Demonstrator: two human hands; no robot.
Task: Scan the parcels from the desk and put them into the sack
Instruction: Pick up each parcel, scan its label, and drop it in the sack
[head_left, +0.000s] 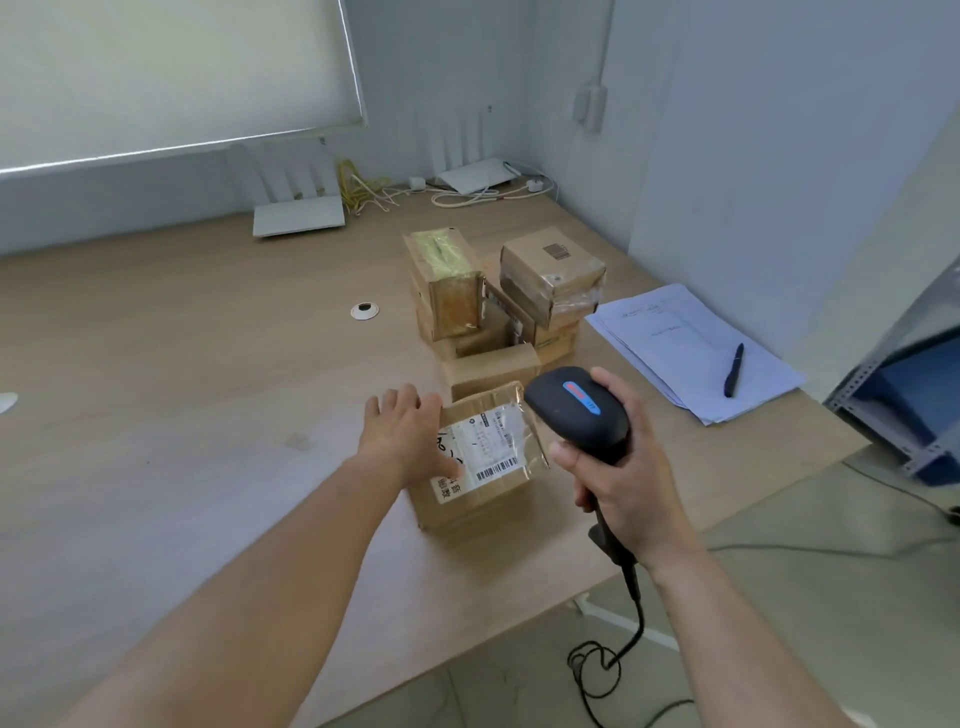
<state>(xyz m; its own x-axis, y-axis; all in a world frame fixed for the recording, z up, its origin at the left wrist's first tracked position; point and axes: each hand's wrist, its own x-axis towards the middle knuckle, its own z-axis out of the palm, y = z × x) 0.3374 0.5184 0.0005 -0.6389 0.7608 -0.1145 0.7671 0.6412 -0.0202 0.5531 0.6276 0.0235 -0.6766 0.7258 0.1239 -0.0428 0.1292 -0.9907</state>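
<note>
A small cardboard parcel (485, 467) with a white barcode label lies on the wooden desk (208, 415) near its front edge. My left hand (408, 434) rests on the parcel's left side, thumb lying across the label. My right hand (618, 478) grips the handle of a black barcode scanner (579, 410), whose head hangs just right of and above the parcel. Behind the parcel stands a pile of several more cardboard parcels (514, 301). No sack is in view.
A stack of white papers (675, 343) with a dark pen (733, 370) lies at the desk's right. Two white routers (298, 215) and cables sit at the back wall. The scanner's black cable (618, 660) hangs off the desk's front. A metal shelf (904, 405) stands at far right.
</note>
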